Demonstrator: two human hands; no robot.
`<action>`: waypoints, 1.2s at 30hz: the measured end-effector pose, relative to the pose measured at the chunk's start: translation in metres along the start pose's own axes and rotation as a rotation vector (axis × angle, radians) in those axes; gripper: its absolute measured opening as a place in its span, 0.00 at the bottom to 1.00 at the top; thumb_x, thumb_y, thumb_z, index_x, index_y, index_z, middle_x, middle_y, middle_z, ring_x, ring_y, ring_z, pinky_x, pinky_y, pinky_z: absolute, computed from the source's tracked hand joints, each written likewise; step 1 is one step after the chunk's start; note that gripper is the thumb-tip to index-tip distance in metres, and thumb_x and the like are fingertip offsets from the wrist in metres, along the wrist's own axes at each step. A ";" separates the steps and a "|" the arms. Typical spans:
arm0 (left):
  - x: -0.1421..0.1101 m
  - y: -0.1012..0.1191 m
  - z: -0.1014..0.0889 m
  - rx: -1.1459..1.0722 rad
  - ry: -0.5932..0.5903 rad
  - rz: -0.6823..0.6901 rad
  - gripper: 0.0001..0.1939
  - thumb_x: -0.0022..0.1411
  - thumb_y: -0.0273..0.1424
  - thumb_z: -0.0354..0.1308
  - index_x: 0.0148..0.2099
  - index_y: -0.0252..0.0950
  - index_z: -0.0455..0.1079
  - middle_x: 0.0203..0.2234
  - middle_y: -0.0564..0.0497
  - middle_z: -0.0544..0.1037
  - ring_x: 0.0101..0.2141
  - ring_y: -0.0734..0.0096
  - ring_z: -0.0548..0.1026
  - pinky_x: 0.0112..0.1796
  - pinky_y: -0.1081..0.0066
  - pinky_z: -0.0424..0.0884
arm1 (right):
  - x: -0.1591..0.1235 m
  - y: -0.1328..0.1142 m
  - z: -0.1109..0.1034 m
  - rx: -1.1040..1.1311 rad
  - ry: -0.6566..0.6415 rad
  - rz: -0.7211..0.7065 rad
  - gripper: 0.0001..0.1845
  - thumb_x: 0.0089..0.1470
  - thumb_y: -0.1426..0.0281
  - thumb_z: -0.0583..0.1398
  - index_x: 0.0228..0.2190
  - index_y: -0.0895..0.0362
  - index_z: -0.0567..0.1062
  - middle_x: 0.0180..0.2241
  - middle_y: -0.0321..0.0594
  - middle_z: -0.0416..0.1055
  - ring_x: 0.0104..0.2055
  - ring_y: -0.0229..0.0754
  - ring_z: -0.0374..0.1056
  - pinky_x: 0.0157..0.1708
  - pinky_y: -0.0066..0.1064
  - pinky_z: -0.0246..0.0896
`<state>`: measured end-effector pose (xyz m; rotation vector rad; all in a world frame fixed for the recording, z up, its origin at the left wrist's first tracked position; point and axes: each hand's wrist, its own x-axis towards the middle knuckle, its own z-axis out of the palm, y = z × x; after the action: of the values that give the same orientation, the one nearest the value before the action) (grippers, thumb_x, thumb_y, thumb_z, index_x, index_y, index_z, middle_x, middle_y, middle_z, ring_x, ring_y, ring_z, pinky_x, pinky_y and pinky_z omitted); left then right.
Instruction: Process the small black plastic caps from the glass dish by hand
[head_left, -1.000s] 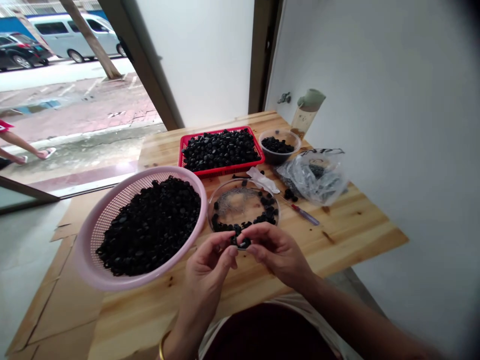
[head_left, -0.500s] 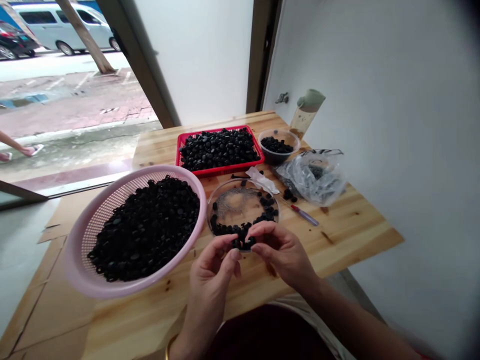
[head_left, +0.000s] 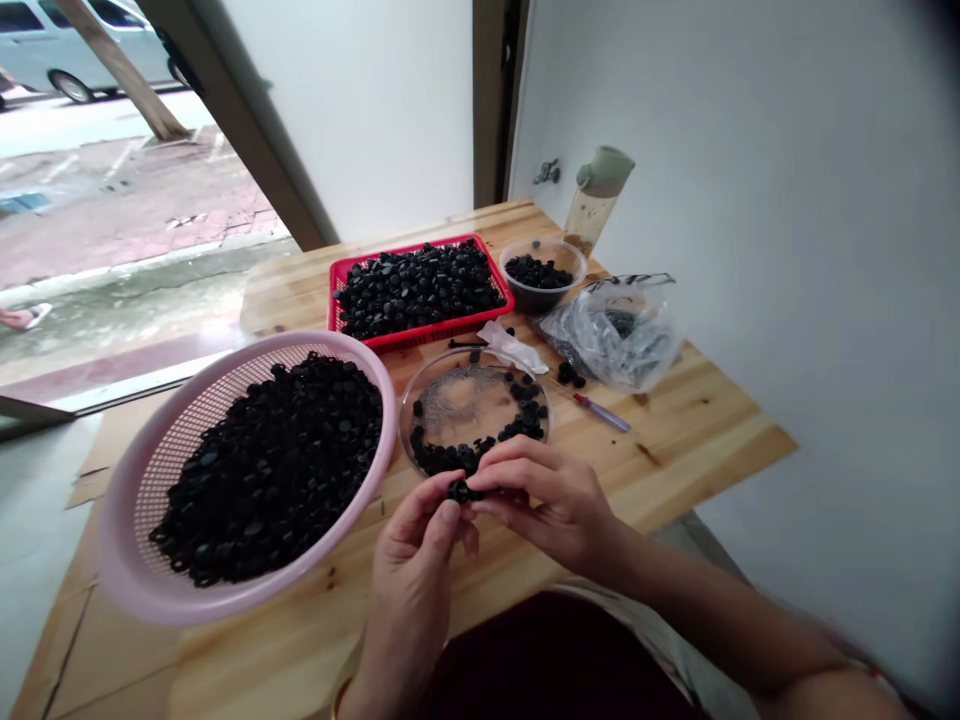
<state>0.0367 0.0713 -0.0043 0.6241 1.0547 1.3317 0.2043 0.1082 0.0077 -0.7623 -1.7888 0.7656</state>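
My left hand (head_left: pixel 417 558) and my right hand (head_left: pixel 547 497) meet at the near edge of a clear round dish (head_left: pixel 450 395), and both pinch a small black piece (head_left: pixel 459 491) between their fingertips. The dish holds more black pieces along its near side. To the left, a pink round basket (head_left: pixel 127 520) is heaped with the same small black pieces.
A red tray (head_left: pixel 346 268) full of black pieces, a small clear bowl (head_left: pixel 570 255) of them, a crumpled plastic bag (head_left: pixel 611 330), a pen-like tool (head_left: pixel 602 412) and a green-capped bottle (head_left: pixel 592 200) sit farther back on the wooden table (head_left: pixel 705 430). Wall stands right; an open doorway faces the street.
The view has shifted so everything sits further left and lower. My hands still work the black piece together, now a little nearer to me at the dish's edge.
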 end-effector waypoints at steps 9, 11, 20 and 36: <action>-0.004 0.000 -0.007 0.069 -0.047 0.036 0.12 0.59 0.38 0.73 0.45 0.43 0.84 0.32 0.52 0.82 0.25 0.79 0.74 0.31 0.77 0.73 | 0.001 -0.002 -0.002 -0.002 -0.039 -0.005 0.09 0.63 0.73 0.65 0.45 0.54 0.81 0.40 0.45 0.78 0.40 0.41 0.76 0.41 0.29 0.75; -0.005 0.000 -0.010 0.109 -0.070 0.060 0.11 0.61 0.37 0.72 0.46 0.43 0.84 0.33 0.53 0.81 0.26 0.79 0.74 0.33 0.78 0.73 | 0.001 -0.001 -0.002 0.008 -0.044 -0.022 0.09 0.63 0.74 0.65 0.45 0.54 0.81 0.40 0.44 0.77 0.39 0.40 0.76 0.39 0.28 0.74; -0.010 -0.004 -0.015 0.216 -0.053 0.098 0.10 0.65 0.36 0.68 0.48 0.45 0.82 0.37 0.53 0.79 0.28 0.79 0.73 0.35 0.77 0.72 | -0.004 0.003 0.003 0.061 -0.029 0.023 0.09 0.62 0.76 0.66 0.43 0.55 0.81 0.38 0.41 0.75 0.33 0.34 0.72 0.32 0.23 0.69; -0.013 -0.010 -0.016 0.197 -0.099 0.147 0.08 0.66 0.34 0.67 0.48 0.46 0.82 0.41 0.53 0.77 0.29 0.80 0.73 0.35 0.77 0.72 | -0.003 -0.005 0.008 0.139 0.003 0.205 0.09 0.52 0.81 0.67 0.35 0.57 0.79 0.34 0.37 0.75 0.25 0.30 0.66 0.25 0.22 0.64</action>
<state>0.0286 0.0539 -0.0169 0.9202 1.0830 1.3175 0.1971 0.1016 0.0081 -0.8619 -1.6516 1.0123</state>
